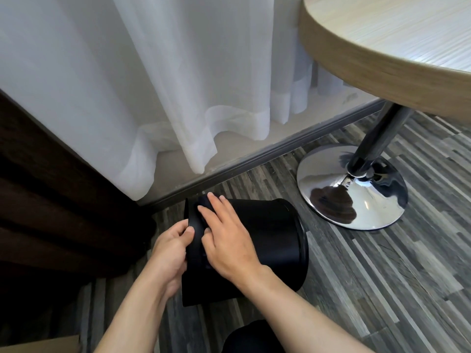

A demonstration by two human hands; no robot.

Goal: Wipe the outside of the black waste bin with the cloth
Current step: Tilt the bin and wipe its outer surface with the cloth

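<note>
The black waste bin (pixel 275 240) lies on its side on the striped floor, its mouth turned to the left. My left hand (pixel 170 253) grips the rim at the bin's left end, thumb on the outside. My right hand (pixel 226 240) lies flat on the bin's upper side near the rim, fingers spread. It presses a dark cloth (pixel 202 201) against the bin; only a small edge of the cloth shows past the fingertips.
A round wooden table (pixel 382 47) overhangs at the upper right, on a dark post with a chrome disc base (pixel 351 197) just right of the bin. White sheer curtains (pixel 153 85) hang behind. A dark brown curtain (pixel 51 200) stands at the left.
</note>
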